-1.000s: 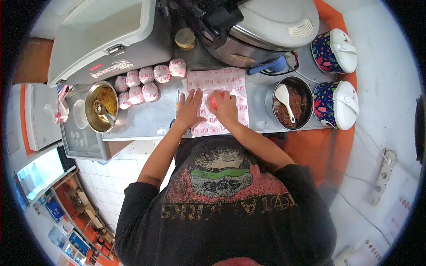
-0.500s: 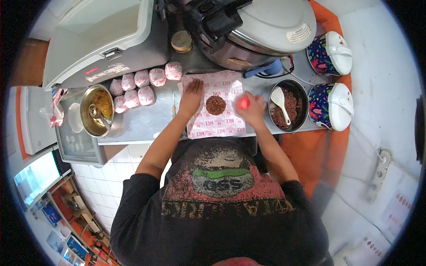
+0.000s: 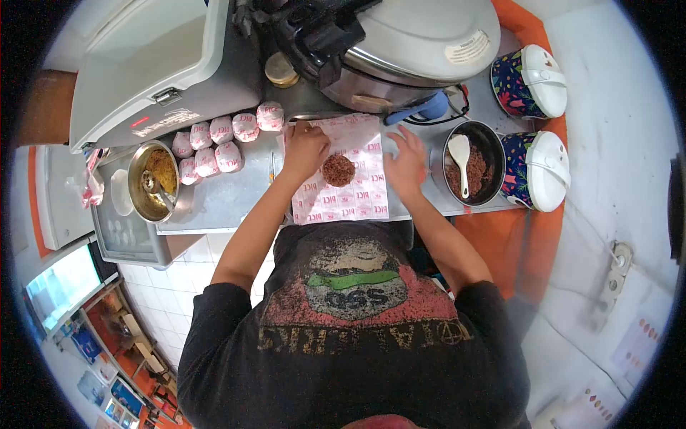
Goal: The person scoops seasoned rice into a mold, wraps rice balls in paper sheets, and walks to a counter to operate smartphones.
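A round, flat patty of brown rice point(image 3: 339, 171) lies on a stack of printed wrapping paper point(image 3: 361, 204). My left hand point(image 3: 306, 149) is at the paper's upper left, its fingers curled in on the sheet; the fingertips are partly hidden. Just off the right edge of the paper is my right hand point(image 3: 405, 163), fingers apart and holding nothing. To its right stands a dark-lined pot point(image 3: 498, 168) of brown rice, with a white rice paddle point(image 3: 461, 161) resting in it.
Several wrapped bundles point(image 3: 229, 156) sit left of the paper. Farther left is a metal bowl point(image 3: 134, 187) with yellow food and a spoon. A large cooker point(image 3: 429, 36) and an open cooler box point(image 3: 171, 114) stand behind. Two patterned pails point(image 3: 516, 168) are on the right.
The red object in my right hand is gone from it, and the fingers have spread. My left hand went from lying flat on the paper to curled fingers. The view has shifted slightly.
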Demonstrator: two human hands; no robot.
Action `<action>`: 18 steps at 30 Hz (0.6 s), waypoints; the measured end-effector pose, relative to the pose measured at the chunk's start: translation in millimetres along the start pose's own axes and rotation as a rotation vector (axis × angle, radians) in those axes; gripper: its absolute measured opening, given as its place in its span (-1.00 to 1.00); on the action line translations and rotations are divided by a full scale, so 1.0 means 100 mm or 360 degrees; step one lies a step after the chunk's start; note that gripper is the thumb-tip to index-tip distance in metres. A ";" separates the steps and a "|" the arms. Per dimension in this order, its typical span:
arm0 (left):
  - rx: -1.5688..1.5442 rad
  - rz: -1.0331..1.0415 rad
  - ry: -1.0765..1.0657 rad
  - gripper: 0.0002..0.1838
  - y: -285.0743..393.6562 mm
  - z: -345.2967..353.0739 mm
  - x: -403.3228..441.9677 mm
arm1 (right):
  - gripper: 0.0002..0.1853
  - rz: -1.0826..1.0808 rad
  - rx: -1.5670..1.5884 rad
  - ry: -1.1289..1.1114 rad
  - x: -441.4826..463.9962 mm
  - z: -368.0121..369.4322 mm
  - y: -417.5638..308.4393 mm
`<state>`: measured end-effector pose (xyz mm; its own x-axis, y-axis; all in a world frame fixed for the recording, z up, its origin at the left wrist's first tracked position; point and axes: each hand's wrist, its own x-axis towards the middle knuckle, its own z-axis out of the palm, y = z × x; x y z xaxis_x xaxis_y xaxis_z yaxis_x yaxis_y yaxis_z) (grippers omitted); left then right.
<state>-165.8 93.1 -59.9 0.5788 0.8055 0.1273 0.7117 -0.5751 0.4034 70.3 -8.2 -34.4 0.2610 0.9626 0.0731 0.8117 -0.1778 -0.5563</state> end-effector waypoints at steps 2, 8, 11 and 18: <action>-0.0046 0.0363 -0.0118 -0.86 0.05 -0.13 -0.20 | -0.49 -0.0256 0.0184 -0.0062 0.12 0.14 -0.26; 0.0043 0.0478 -0.0124 -0.76 0.11 0.04 -0.76 | -0.28 -0.0536 -0.0322 -0.0770 -0.45 0.54 -0.49; 0.0307 -0.0074 0.0043 -0.67 0.00 0.04 -0.80 | -0.19 -0.0601 -0.0359 -0.0825 -0.65 0.56 -0.32; -0.1056 -0.0943 0.0077 -0.61 -0.48 0.61 -1.10 | -0.16 -0.0578 -0.0314 -0.0823 -0.74 0.50 -0.17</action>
<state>-238.9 23.8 -148.8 0.1608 0.9582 -0.2365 0.5029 0.1267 0.8550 10.9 -66.5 -72.0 -0.2920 0.9337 -0.2070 0.8942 0.1897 -0.4056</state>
